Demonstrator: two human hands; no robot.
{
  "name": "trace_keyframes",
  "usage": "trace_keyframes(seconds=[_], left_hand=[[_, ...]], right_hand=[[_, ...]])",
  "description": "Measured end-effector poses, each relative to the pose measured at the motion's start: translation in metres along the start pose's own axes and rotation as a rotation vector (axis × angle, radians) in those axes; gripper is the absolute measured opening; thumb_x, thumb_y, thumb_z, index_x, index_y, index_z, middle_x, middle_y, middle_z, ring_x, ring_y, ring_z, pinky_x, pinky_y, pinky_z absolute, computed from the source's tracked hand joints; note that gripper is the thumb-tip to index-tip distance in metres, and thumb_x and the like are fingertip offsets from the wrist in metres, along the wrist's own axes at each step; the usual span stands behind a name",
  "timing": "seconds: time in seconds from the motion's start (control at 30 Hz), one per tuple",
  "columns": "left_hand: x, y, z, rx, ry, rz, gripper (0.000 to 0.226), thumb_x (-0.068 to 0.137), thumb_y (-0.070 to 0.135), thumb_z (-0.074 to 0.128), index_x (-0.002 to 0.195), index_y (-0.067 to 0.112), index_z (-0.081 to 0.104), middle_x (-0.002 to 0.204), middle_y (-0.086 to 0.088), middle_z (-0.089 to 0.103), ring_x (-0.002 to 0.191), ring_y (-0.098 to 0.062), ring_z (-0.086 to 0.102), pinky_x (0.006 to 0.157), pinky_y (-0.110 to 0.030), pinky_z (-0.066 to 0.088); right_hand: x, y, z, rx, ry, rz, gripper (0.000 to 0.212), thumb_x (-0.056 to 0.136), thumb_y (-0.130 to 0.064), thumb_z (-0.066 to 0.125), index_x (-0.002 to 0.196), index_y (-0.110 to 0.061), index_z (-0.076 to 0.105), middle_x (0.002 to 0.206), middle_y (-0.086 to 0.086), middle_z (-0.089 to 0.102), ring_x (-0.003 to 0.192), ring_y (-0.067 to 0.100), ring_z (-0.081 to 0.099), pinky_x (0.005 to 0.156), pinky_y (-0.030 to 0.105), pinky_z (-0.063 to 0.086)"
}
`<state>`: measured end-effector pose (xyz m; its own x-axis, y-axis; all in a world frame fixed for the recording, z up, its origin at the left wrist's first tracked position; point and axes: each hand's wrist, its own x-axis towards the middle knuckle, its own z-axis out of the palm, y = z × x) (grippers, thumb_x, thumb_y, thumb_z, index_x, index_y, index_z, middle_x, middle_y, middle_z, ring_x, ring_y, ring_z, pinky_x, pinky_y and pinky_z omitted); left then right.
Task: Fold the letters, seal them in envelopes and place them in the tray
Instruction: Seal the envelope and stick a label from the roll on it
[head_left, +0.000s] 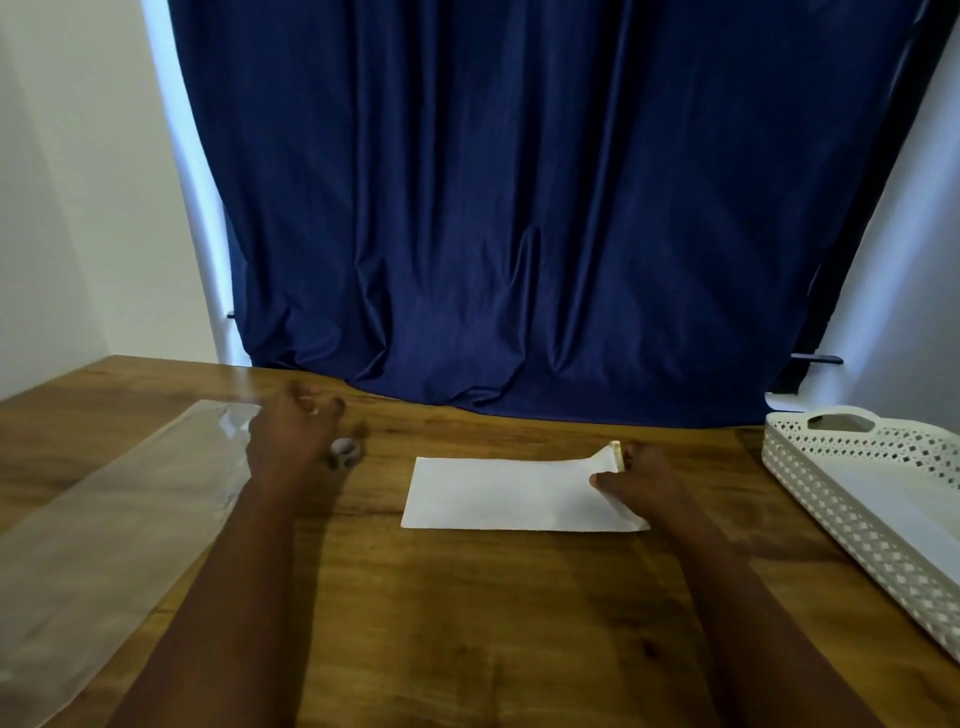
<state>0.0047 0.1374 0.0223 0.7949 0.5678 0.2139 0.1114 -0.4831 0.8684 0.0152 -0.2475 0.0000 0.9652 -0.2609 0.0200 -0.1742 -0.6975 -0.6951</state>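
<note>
A white envelope (509, 493) lies flat in the middle of the wooden table (467, 623), its flap end to the right. My right hand (644, 483) pinches that flap end, which is lifted and shows a yellowish strip. My left hand (291, 431) hovers blurred over the table to the left, fingers loosely curled, holding nothing that I can see. A small roll of tape (345, 451) sits on the table just right of my left hand. The white perforated tray (852, 499) stands at the right edge.
A clear plastic sleeve (119, 519) lies along the left side of the table. A dark blue curtain (545, 208) hangs behind the table's far edge, its hem resting on the wood. White walls flank it.
</note>
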Motion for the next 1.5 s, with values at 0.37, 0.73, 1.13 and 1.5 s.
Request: trace_keyframes(seconds=[0.37, 0.73, 1.13, 1.5], left_hand=[[-0.002, -0.01, 0.017, 0.436, -0.24, -0.073, 0.053, 0.074, 0.061, 0.081, 0.108, 0.027, 0.059, 0.124, -0.008, 0.064, 0.122, -0.036, 0.055, 0.103, -0.049, 0.047], [-0.027, 0.029, 0.041, -0.413, -0.403, 0.093, 0.052, 0.086, 0.006, 0.079, 0.131, 0.022, 0.057, 0.12, -0.006, 0.068, 0.097, -0.014, 0.069, 0.065, -0.021, 0.058], [-0.083, 0.054, 0.097, -0.589, -0.714, 0.27, 0.081, 0.075, -0.002, 0.086, 0.142, 0.025, 0.049, 0.114, -0.006, 0.075, 0.102, -0.02, 0.075, 0.092, -0.036, 0.06], [-0.084, 0.053, 0.1, -0.604, -0.736, 0.279, 0.081, 0.078, -0.003, 0.084, 0.144, 0.024, 0.046, 0.115, -0.008, 0.076, 0.104, -0.023, 0.075, 0.093, -0.041, 0.059]], right_hand=[[0.001, -0.005, 0.004, 0.025, 0.154, -0.124, 0.067, 0.083, -0.039, 0.076, 0.141, -0.02, 0.048, 0.128, 0.012, 0.061, 0.106, 0.031, 0.064, 0.093, 0.05, 0.055], [-0.028, -0.04, 0.015, 0.492, 0.042, -0.364, 0.038, 0.089, -0.024, 0.074, 0.125, -0.025, 0.061, 0.096, -0.009, 0.067, 0.089, 0.004, 0.067, 0.074, 0.015, 0.05], [-0.037, -0.044, 0.023, 0.521, -0.096, -0.582, 0.032, 0.074, -0.022, 0.089, 0.103, -0.024, 0.075, 0.093, -0.006, 0.077, 0.082, 0.013, 0.072, 0.077, 0.029, 0.061], [-0.033, -0.039, 0.022, 0.41, 0.064, -0.687, 0.013, 0.083, -0.026, 0.08, 0.094, -0.034, 0.079, 0.092, -0.016, 0.074, 0.087, 0.001, 0.07, 0.075, 0.018, 0.057]])
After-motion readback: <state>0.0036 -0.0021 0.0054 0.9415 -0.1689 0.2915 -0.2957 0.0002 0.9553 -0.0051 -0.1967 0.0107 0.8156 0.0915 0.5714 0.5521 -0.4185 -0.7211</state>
